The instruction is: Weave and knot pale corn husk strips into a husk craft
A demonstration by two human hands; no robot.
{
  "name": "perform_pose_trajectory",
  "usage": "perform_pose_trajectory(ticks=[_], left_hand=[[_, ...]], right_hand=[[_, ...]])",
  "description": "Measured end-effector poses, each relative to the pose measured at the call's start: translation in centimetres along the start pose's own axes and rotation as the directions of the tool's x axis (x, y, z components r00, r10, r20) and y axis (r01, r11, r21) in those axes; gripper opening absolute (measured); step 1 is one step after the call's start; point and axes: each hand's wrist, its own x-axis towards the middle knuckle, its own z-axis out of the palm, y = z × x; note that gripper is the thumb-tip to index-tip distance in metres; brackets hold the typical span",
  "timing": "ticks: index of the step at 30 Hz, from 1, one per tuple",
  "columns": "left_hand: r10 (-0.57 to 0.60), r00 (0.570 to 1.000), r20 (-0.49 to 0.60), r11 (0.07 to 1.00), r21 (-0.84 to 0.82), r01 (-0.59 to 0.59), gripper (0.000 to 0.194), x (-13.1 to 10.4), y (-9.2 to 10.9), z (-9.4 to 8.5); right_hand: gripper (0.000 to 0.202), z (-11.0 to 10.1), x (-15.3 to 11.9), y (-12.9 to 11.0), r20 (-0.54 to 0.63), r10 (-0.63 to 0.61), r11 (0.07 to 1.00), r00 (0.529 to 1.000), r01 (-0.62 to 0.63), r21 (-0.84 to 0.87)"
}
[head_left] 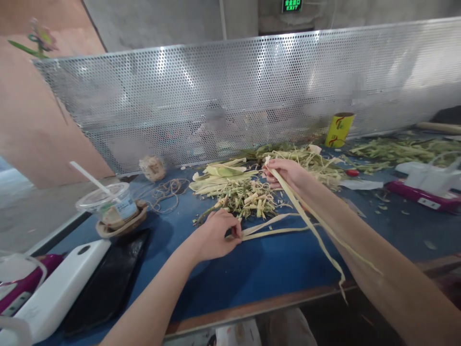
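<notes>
My left hand [220, 234] is low over the blue table, its thumb and forefinger pinched on the ends of pale corn husk strips [275, 233] that run rightward along the tabletop. Higher and to the right, my right hand [284, 174] grips the top of another long corn husk strip [306, 218], whose tails hang down past my right forearm. Just beyond both hands lies a heap of short cut husk stubs [248, 197]. Behind that heap are wider pale green husk leaves [221, 173].
A plastic cup with a straw [117, 204], tangled twine [167, 192], a black tablet-like slab [108, 283] and a white power bank-like block [65, 288] are at left. A perforated metal screen [234, 101] closes the back. At right stand a yellow can [339, 129] and a purple power strip [421, 196].
</notes>
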Motion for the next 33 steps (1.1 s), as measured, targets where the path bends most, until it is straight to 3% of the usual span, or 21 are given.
perform_pose_trajectory(ticks=[5, 9, 13, 16, 19, 22, 25, 29, 33], left_hand=[[-0.019, 1.000, 0.014, 0.999, -0.026, 0.020, 0.009, 0.0, -0.5, 0.1], [-0.055, 0.997, -0.047, 0.992, -0.114, 0.050, 0.017, 0.2, -0.6, 0.0], [-0.092, 0.965, -0.246, 0.982, -0.183, 0.047, 0.011, 0.4, -0.7, -0.2], [-0.079, 0.912, -0.403, 0.985, -0.174, 0.008, 0.010, 0.4, -0.8, -0.3], [-0.093, 0.861, -0.500, 0.978, -0.209, -0.016, 0.012, 0.4, -0.9, -0.3], [-0.135, 0.821, -0.555, 0.969, -0.248, -0.008, 0.013, 0.4, -0.9, -0.3], [-0.210, 0.787, -0.580, 0.941, -0.338, 0.002, 0.014, 0.5, -0.8, -0.3], [-0.401, 0.721, -0.565, 0.857, -0.509, 0.077, 0.024, 0.6, -0.5, -0.6], [-0.531, 0.760, -0.375, 0.700, -0.700, 0.144, 0.034, 0.7, -0.4, -0.6]], right_hand=[[0.007, 0.3, 0.4, 0.9, 0.015, 0.033, 0.997, 0.999, -0.032, -0.064], [0.004, 1.0, 0.2, 1.7, 0.138, 0.132, 0.974, 0.982, -0.103, -0.202], [0.005, 1.6, -0.4, 1.9, 0.298, 0.189, 0.949, 0.936, -0.096, -0.299], [0.006, 2.0, -0.9, 2.0, 0.431, 0.229, 0.934, 0.873, -0.072, -0.350], [0.009, 2.4, -1.2, 2.1, 0.474, 0.262, 0.929, 0.841, -0.087, -0.360], [0.014, 2.9, -1.5, 2.3, 0.465, 0.254, 0.939, 0.848, -0.102, -0.328], [0.017, 3.3, -1.6, 2.4, 0.409, 0.205, 0.950, 0.889, -0.079, -0.303], [0.022, 3.6, -1.6, 2.7, 0.277, 0.131, 0.951, 0.952, -0.042, -0.307], [0.019, 4.0, -1.7, 3.0, 0.215, 0.049, 0.910, 0.975, 0.045, -0.412]])
